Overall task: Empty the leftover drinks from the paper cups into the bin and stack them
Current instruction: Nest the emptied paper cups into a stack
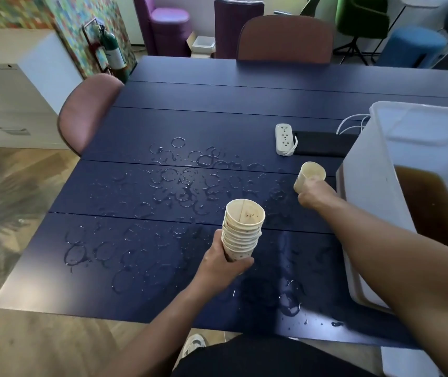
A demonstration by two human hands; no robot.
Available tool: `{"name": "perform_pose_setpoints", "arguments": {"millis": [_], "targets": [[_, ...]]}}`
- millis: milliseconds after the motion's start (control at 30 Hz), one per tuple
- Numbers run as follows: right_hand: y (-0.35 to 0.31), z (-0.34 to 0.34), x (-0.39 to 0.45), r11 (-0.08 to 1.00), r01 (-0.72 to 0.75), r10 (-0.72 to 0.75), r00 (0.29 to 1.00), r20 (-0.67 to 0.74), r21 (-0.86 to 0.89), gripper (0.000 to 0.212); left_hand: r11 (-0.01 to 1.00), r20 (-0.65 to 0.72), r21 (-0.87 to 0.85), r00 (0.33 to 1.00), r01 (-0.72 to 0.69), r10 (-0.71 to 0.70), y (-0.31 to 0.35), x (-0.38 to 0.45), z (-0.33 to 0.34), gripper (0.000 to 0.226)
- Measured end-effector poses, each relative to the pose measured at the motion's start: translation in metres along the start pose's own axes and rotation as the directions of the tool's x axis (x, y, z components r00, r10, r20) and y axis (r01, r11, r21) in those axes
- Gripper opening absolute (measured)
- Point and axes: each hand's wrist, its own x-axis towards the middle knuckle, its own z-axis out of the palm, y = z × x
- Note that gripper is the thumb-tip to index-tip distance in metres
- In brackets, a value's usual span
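Nearest the desk's front edge, our left hand grips the nested stack of cream paper cups. Farther, toward the right edge, our right hand grips a single cream paper cup beside the translucent white plastic bin of brown liquid. We should align rims and seat it gently.

Left hand raised mid-frame, forearm bare, fingers and thumb wrapped around something. Right hand farther out, arm stretched forward from the lower right, bare, fingers curled in a grip, knuckles toward the camera.
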Motion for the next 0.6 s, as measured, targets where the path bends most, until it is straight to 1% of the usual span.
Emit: {"name": "perform_pose_setpoints", "arguments": {"millis": [67, 133, 200, 233, 267, 333, 400, 433, 500, 567, 600], "targets": [[-0.002, -0.004, -0.005, 0.999, -0.002, 0.005, 0.998, -0.059, 0.039, 0.03, 1.0, -0.006, -0.007, 1.0, 0.005, -0.005, 0.0, -0.002, 0.0, 0.059], [-0.007, -0.014, -0.014, 0.995, 0.039, -0.03, 0.995, -0.1, 0.091, 0.029, 1.0, -0.005, -0.018, 1.0, 0.01, -0.01, -0.001, -0.003, 0.001, 0.059], [-0.014, -0.032, -0.024, 0.977, 0.131, -0.103, 0.981, -0.165, 0.166, 0.026, 1.0, 0.003, -0.021, 1.0, 0.015, -0.015, -0.001, -0.005, 0.001, 0.059], [-0.018, -0.043, -0.033, 0.959, 0.21, -0.168, 0.962, -0.213, 0.191, 0.022, 1.0, 0.005, -0.022, 1.0, 0.017, -0.017, -0.001, -0.005, 0.002, 0.059], [-0.023, -0.055, -0.043, 0.929, 0.309, -0.252, 0.932, -0.26, 0.206, 0.018, 0.999, 0.005, -0.027, 1.0, 0.02, -0.019, -0.001, -0.005, 0.002, 0.059], [-0.033, -0.079, -0.072, 0.833, 0.504, -0.423, 0.847, -0.323, 0.23, 0.015, 0.999, 0.005, -0.042, 1.0, 0.022, -0.021, -0.001, -0.005, 0.003, 0.059], [-0.041, -0.096, -0.103, 0.724, 0.636, -0.538, 0.763, -0.359, 0.267, 0.018, 0.998, 0.008, -0.057, 1.0, 0.019, -0.018, -0.001, -0.005, 0.004, 0.06], [-0.043, -0.1, -0.116, 0.673, 0.688, -0.577, 0.718, -0.389, 0.271, 0.021, 0.998, 0.009, -0.061, 1.0, 0.018, -0.018, -0.001, -0.005, 0.004, 0.061], [-0.045, -0.102, -0.136, 0.592, 0.775, -0.642, 0.62, -0.45, 0.222, 0.023, 0.998, 0.011, -0.058, 1.0, 0.015, -0.015, 0.0, -0.006, 0.005, 0.06], [-0.044, -0.098, -0.147, 0.535, 0.827, -0.71, 0.55, -0.44, 0.17, 0.021, 0.998, 0.011, -0.054, 1.0, 0.01, -0.009, 0.001, -0.007, 0.006, 0.057], [-0.043, -0.095, -0.15, 0.521, 0.839, -0.74, 0.535, -0.407, 0.157, 0.02, 0.998, 0.009, -0.055, 1.0, 0.008, -0.008, 0.002, -0.008, 0.006, 0.055]]}}
